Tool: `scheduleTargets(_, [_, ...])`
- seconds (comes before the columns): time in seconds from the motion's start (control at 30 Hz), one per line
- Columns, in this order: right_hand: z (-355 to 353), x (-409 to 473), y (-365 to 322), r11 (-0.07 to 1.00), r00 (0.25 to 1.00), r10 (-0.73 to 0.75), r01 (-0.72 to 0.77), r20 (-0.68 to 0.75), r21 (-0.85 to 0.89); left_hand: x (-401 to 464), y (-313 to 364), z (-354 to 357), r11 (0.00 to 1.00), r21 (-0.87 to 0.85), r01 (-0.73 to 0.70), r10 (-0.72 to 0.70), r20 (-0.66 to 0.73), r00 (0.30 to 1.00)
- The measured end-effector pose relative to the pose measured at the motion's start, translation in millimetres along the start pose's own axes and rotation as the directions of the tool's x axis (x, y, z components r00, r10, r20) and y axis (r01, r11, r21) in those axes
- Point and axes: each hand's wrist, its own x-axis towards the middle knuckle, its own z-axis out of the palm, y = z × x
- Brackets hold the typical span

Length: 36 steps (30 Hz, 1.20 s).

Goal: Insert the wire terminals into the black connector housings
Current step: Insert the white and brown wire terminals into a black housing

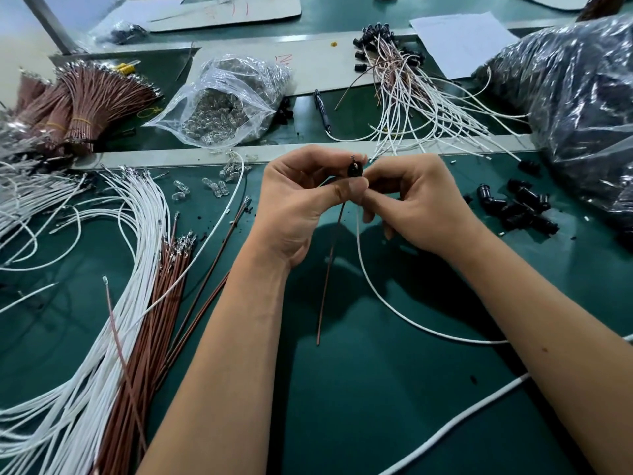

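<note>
Both my hands meet above the green mat at mid-table. My left hand (301, 197) pinches a small black connector housing (355, 169) between thumb and fingers. My right hand (414, 204) pinches the same housing from the right, fingers curled. A brown wire (328, 269) hangs straight down from the housing toward me. A white wire (383, 303) also drops from it and curves away to the right across the mat. The terminals themselves are hidden by my fingertips.
Loose white wires (113, 303) and brown wires (150, 320) fan across the left of the mat. Black housings (517, 207) lie at the right. A clear bag of small parts (222, 104), bundled brown wires (85, 101), finished assemblies (404, 87) and a large plastic bag (582, 97) sit behind.
</note>
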Motion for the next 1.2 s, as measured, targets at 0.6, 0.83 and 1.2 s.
scheduleTargets(0.6, [-4.3,3.3,-6.3,0.985,0.995,-0.093,0.087,-0.033,-0.151,-0.5,1.4,1.4,0.998,-0.001,-0.056,0.056,0.110,0.992])
scheduleTargets(0.83, [-2.5,1.9,-7.4,0.971,0.986,-0.165,0.158,-0.026,-0.180,-0.1,1.7,0.8,0.999,0.003,-0.047,0.046,0.081,0.996])
scheduleTargets(1.2, [-4.2,8.3,-7.0,0.876,0.964,-0.262,0.254,0.040,-0.410,2.3,0.9,-0.8,0.998,-0.006,-0.066,0.066,0.052,0.996])
